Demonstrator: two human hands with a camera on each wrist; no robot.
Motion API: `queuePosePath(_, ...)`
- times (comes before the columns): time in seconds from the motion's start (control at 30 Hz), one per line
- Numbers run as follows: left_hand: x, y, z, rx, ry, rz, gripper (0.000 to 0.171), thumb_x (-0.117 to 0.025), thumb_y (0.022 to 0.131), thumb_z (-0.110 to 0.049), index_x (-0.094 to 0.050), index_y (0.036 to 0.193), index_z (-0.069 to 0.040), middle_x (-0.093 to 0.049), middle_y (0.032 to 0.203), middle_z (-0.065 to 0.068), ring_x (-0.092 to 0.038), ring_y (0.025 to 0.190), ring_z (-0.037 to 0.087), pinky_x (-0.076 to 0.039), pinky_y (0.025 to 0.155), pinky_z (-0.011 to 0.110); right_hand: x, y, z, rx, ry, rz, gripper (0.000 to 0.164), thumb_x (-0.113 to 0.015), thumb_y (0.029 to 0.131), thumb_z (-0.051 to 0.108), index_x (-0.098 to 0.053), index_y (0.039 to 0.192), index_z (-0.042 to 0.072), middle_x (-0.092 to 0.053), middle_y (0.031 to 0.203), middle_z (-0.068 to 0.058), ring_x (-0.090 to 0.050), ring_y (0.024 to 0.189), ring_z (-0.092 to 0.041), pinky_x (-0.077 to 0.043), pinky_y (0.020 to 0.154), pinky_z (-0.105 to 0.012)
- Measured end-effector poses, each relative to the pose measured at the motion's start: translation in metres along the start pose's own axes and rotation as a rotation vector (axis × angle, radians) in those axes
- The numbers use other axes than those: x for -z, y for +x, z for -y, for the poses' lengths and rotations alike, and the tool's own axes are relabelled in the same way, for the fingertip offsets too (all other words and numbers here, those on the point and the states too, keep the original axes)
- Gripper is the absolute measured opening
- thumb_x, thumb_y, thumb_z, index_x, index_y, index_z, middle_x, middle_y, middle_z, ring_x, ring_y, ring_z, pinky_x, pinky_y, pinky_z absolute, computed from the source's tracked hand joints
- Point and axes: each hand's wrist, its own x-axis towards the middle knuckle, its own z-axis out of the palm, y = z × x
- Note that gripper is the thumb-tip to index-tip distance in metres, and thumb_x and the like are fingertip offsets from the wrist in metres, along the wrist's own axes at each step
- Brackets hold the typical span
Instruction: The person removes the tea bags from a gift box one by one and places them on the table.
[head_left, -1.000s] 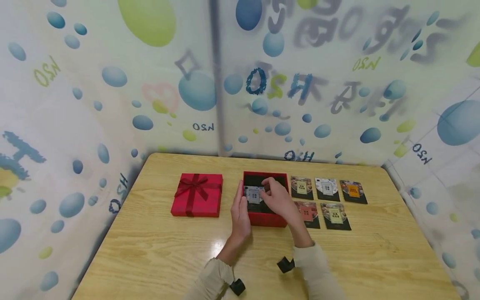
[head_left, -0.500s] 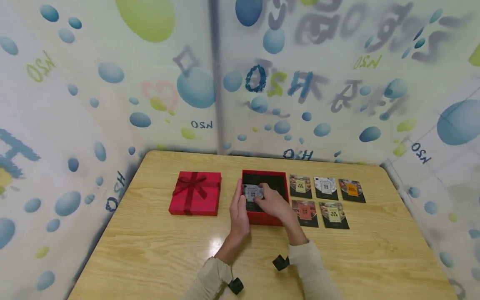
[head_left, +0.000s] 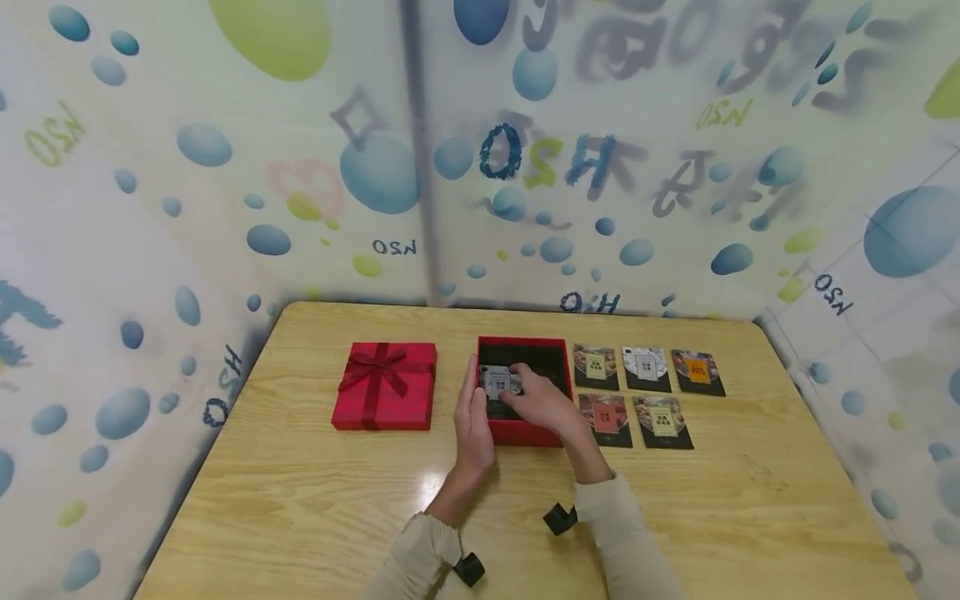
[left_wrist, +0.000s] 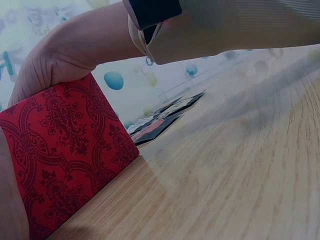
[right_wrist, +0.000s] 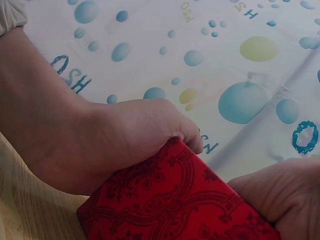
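A red box (head_left: 525, 432) with a black inside stands in the middle of the table; its dark floral pattern shows in both wrist views. My left hand (head_left: 474, 429) rests along its left wall, fingers straight. Inside the box, towards the left, lies a grey and black packet (head_left: 495, 382) with a pale label. My right hand (head_left: 542, 404) reaches over the front wall and holds the packet's right edge between thumb and fingers. In the right wrist view the box wall (right_wrist: 170, 205) hides the right fingertips and the packet.
Left of the box sits a red lid (head_left: 401, 408) with a dark red ribbon bow. To the right, several flat packets (head_left: 645, 367) lie in two rows on the wooden table (head_left: 720, 508). A patterned wall sheet (head_left: 637, 250) hangs behind the table.
My right hand has closed its thumb and fingers nearer the packet's right edge and pressed it lower against the box's left side. My left hand stays at the wall. The view shifts slightly.
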Motion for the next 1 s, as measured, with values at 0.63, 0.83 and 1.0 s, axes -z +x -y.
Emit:
queuePosePath(0.63, 0.0001, 0.0023, 0.0025, -0.028, 0.012, -0.003, 0.053, -0.032, 0.112, -0.01, -0.03, 0.165, -0.007, -0.03, 0.169, 0.011, -0.025, 0.157, 0.026, -0.019, 0.125, 0.021, 0.0036, 0.0018, -0.0007, 0.01, 0.085, -0.092, 0.058, -0.063, 0.103, 0.022, -0.043, 0.151, -0.002, -0.057, 0.145, -0.026, -0.057, 0.131, -0.039, -0.047, 0.11, -0.056)
queuePosePath(0.83, -0.0005, 0.002, 0.0012, -0.025, 0.001, -0.004, 0.053, -0.032, 0.111, -0.008, -0.03, 0.164, -0.005, -0.031, 0.169, 0.009, -0.025, 0.157, 0.028, -0.019, 0.124, 0.019, 0.0031, 0.0028, -0.0003, -0.035, 0.156, -0.077, 0.073, -0.064, 0.103, 0.025, -0.027, 0.161, -0.001, -0.051, 0.15, -0.03, -0.053, 0.137, -0.042, -0.045, 0.112, -0.056)
queuePosePath(1.0, -0.0004, 0.0012, 0.0014, -0.023, 0.002, -0.001, 0.053, -0.031, 0.112, -0.01, -0.03, 0.165, -0.006, -0.03, 0.17, 0.005, -0.024, 0.158, 0.025, -0.02, 0.124, 0.021, 0.0027, 0.0022, -0.0005, -0.052, 0.162, -0.042, 0.079, -0.064, 0.103, 0.027, -0.022, 0.163, -0.004, -0.048, 0.154, -0.029, -0.048, 0.143, -0.041, -0.039, 0.117, -0.057)
